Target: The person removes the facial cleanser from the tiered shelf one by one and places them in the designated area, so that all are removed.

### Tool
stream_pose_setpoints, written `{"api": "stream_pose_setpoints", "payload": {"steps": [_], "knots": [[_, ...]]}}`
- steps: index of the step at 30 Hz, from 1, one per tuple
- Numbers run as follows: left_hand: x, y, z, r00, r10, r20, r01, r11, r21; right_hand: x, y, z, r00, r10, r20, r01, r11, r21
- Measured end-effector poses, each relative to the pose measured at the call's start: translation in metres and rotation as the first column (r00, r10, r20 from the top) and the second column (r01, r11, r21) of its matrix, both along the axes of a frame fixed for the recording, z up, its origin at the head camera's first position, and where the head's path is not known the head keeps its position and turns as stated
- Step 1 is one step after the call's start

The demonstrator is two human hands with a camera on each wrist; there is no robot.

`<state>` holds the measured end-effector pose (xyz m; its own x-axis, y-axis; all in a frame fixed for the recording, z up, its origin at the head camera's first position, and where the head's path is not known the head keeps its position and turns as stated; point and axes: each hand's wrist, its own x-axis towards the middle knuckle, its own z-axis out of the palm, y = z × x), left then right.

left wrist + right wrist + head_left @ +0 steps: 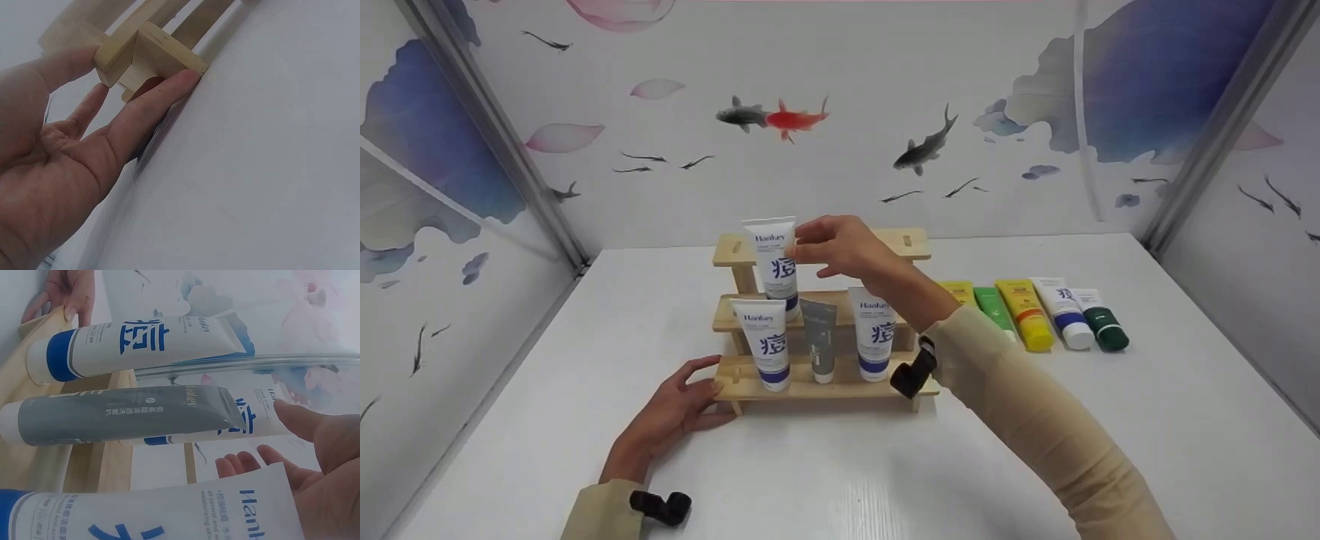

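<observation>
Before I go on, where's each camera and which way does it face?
Head: on the head, looking forward and down at the wooden rack; left hand, right hand and sleeves show.
Left wrist: on that wrist, facing the rack's end; left hand alone.
Right wrist: on that wrist, facing the tubes; right hand close, left hand beyond.
Head and right wrist share the gray tube.

A wall (840, 60) printed with a red fish (795, 119) rises beyond the right hand (844, 244). Below that hand spreads a table (810, 472); well left stands a metal post (498, 135).
</observation>
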<state>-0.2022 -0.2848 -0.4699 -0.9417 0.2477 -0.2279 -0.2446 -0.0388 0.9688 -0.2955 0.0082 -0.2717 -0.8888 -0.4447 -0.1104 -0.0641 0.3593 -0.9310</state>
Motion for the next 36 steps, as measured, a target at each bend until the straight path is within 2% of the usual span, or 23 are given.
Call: {"api": "stream_pose_setpoints", "payload": {"steps": [6, 13, 22, 30, 36], "knots": [[0.001, 0.001, 0.0, 1.0, -0.003, -0.015, 0.003, 1.0, -0.004, -0.003, -0.008, -0.002, 1.0, -0.004, -0.025, 0.004, 1.0, 0.021], [0.001, 0.003, 0.0, 0.999, 0.03, 0.017, -0.03, 1.0, -0.01, -0.006, -0.013, -0.004, 0.999, -0.029, -0.037, 0.03, 0.999, 0.028], [0.0, 0.003, 0.002, 0.999, 0.026, 0.025, -0.026, 1.0, -0.015, -0.005, -0.006, -0.006, 0.995, -0.035, -0.098, 0.04, 0.998, 0.042], [0.001, 0.004, 0.002, 0.999, 0.027, 0.03, -0.026, 0.999, -0.033, -0.002, 0.02, 0.003, 0.983, -0.043, -0.179, 0.034, 0.998, -0.051], [0.0, 0.002, 0.001, 1.0, 0.01, 0.002, -0.01, 1.0, -0.029, 0.002, 0.044, 0.009, 0.964, -0.077, -0.254, 0.047, 0.991, -0.123]]}}
